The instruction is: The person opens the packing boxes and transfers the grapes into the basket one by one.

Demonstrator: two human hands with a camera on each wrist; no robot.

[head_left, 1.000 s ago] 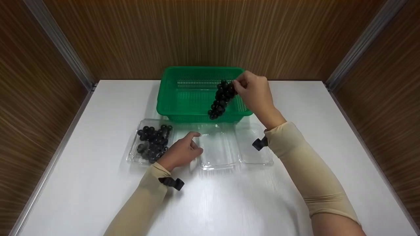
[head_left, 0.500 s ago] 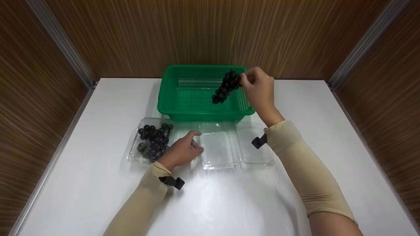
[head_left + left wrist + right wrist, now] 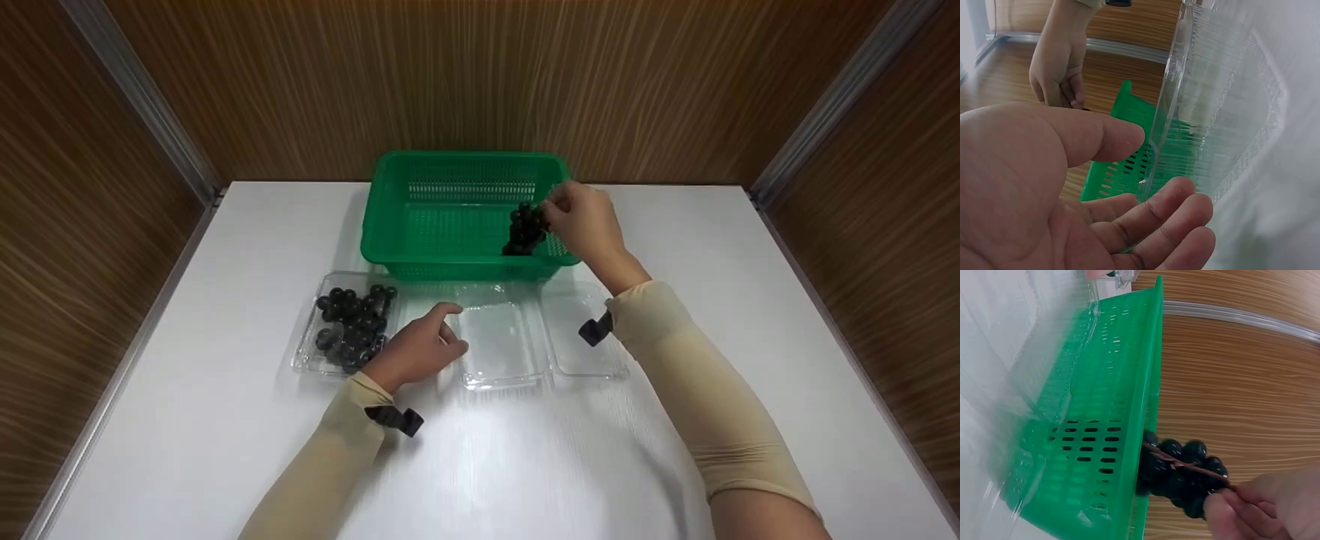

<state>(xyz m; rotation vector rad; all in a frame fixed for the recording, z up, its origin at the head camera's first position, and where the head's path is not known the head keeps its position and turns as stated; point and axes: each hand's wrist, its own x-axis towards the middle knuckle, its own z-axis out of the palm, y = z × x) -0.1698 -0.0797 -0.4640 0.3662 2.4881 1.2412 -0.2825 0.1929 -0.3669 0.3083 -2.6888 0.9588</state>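
By its brown stem, my right hand [image 3: 589, 225] pinches a bunch of dark grapes [image 3: 1176, 475]. The bunch hangs at the right end of the green basket [image 3: 465, 268], its lower part hidden behind the front rim in the head view. My left hand [image 3: 416, 349] holds nothing. Its fingers are loosely bent, beside the left edge of an open clear plastic clamshell box [image 3: 499, 341]; whether they touch it I cannot tell. In the left wrist view the thumb and fingertips [image 3: 1185, 208] lie close to the box's wall.
Left of my left hand stands another clear box [image 3: 304, 349] with dark grapes [image 3: 352, 322] in it. The open box's lid [image 3: 581, 352] lies flat to the right, under my right wrist. A wood-grain wall [image 3: 300, 90] rises right behind the basket.
My right hand first lifted the grapes up and to the right, then lowered them into the basket's right end. The left hand has stayed nearly still.
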